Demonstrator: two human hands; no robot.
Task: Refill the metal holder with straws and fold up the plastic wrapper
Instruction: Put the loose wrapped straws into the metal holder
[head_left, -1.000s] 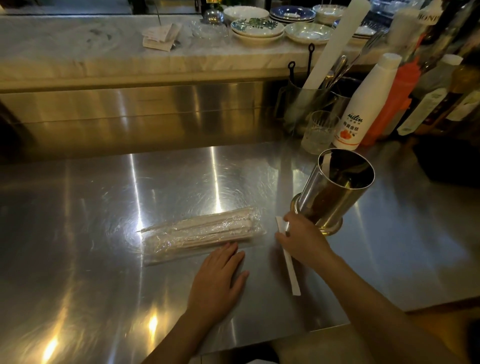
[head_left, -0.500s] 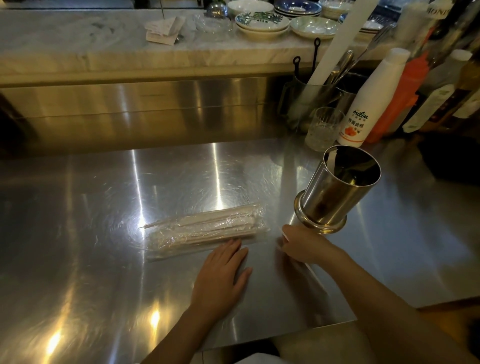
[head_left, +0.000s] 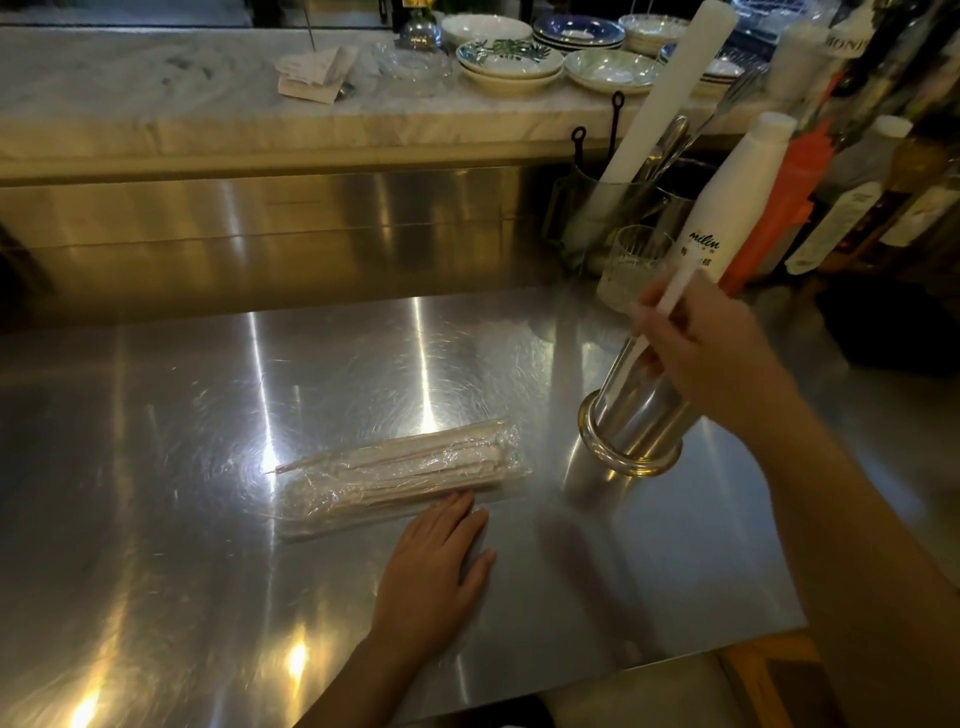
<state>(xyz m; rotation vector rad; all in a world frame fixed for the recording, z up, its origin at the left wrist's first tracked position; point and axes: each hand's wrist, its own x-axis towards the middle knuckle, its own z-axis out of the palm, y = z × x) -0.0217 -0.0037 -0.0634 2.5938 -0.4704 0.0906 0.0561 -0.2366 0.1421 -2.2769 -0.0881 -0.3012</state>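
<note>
- The right hand (head_left: 711, 358) grips one white straw (head_left: 675, 291), fingers curled round it.
- Below the grip, the straw's lower end meets the mouth of the metal holder (head_left: 634, 415).
- The left hand (head_left: 436, 566) lies flat on the counter (head_left: 208, 415), fingers straight, holding nothing.
- The plastic wrapper (head_left: 405, 478) of straws lies just beyond its fingertips.

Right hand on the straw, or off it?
Touching. Head view: the right hand pinches the straw between its fingers, over the holder.
</note>
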